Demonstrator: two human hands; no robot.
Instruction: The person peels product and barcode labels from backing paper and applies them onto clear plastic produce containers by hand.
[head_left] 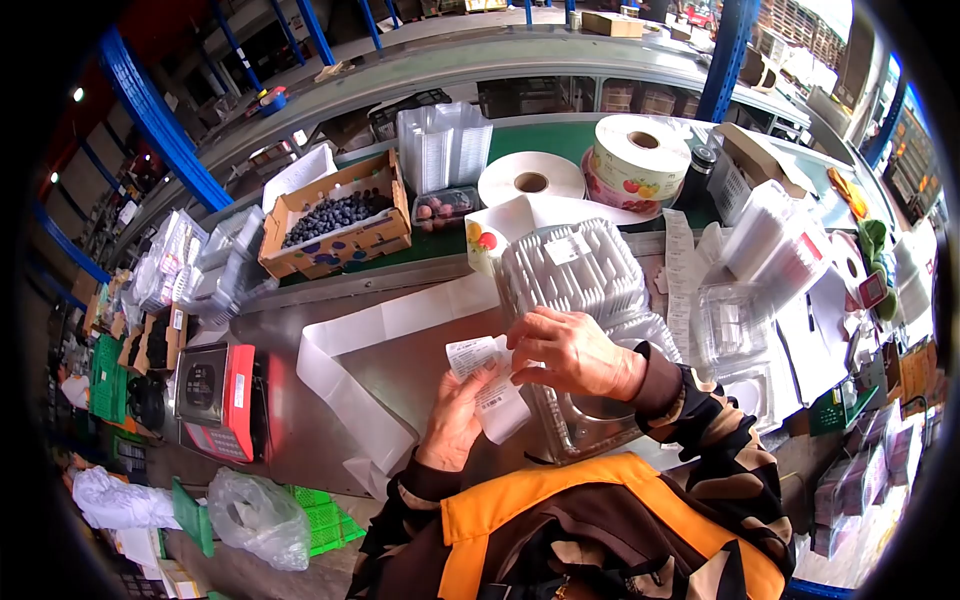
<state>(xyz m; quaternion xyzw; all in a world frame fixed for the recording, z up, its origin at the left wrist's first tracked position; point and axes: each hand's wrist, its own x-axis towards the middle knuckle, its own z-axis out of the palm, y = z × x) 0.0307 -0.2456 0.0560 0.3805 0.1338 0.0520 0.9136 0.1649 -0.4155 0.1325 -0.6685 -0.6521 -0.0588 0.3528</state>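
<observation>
White label paper [505,414] between two hands [452,418] [572,352], one blueberry box [350,248] beyond

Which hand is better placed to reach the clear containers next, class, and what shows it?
Probably the right hand: it is nearer the clear containers, while the left hand is farther off, gripping the label strip.

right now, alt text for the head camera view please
Left hand holds printed white labels, right hand at their edge, over a metal worktop near stacked clear clamshells; behind are a cardboard box of blueberries and label rolls.
</observation>
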